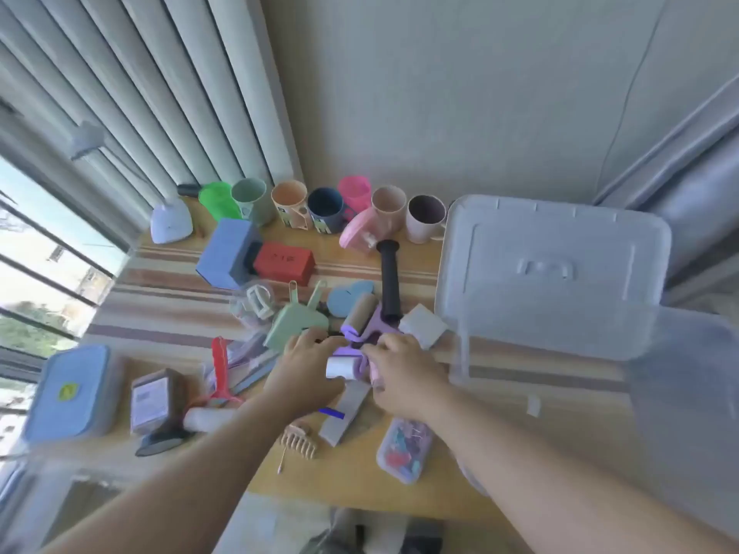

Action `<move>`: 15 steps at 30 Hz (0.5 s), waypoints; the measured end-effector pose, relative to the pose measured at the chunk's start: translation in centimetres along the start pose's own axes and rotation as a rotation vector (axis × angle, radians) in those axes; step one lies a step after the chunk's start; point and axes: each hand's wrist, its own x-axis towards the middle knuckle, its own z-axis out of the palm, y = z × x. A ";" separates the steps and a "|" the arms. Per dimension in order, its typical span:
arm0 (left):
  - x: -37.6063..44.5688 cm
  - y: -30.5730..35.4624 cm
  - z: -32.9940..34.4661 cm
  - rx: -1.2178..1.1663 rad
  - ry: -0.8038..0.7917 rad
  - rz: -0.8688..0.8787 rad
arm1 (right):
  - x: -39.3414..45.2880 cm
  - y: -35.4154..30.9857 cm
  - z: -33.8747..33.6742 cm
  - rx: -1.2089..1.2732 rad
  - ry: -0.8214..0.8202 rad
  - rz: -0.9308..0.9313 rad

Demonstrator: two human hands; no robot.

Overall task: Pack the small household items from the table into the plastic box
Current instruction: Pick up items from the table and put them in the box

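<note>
Both my hands meet over a pile of small items at the table's middle. My left hand [308, 367] curls around a purple lint roller with a white roll [342, 365]. My right hand [404, 373] closes on the same roller's pinkish-purple end. A second purple roller with a brown roll [362, 313] lies just beyond. The clear plastic box [460, 353] stands at the right, its lid [556, 269] resting tilted on top. A green dustpan [296, 323], a black handle [390, 281] and a white block [423, 325] lie around my hands.
A row of coloured cups [324, 209] lines the far edge by the wall. A blue box [228, 253] and a red box [284, 262] lie behind the pile. A blue lidded container [72, 393], a brown packet [154, 399], a hair claw [298, 439] and a clip case [406, 449] sit near the front.
</note>
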 end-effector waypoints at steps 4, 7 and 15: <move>1.9 -2.1 2.5 0.079 -0.093 -0.025 | 3.0 0.6 2.0 -0.160 -0.156 0.185; 3.4 -3.4 3.7 0.131 -0.144 0.012 | 4.5 1.2 3.1 -0.208 -0.246 0.271; 7.0 -2.6 1.6 0.033 0.073 0.026 | 3.8 1.8 2.1 0.149 -0.211 0.449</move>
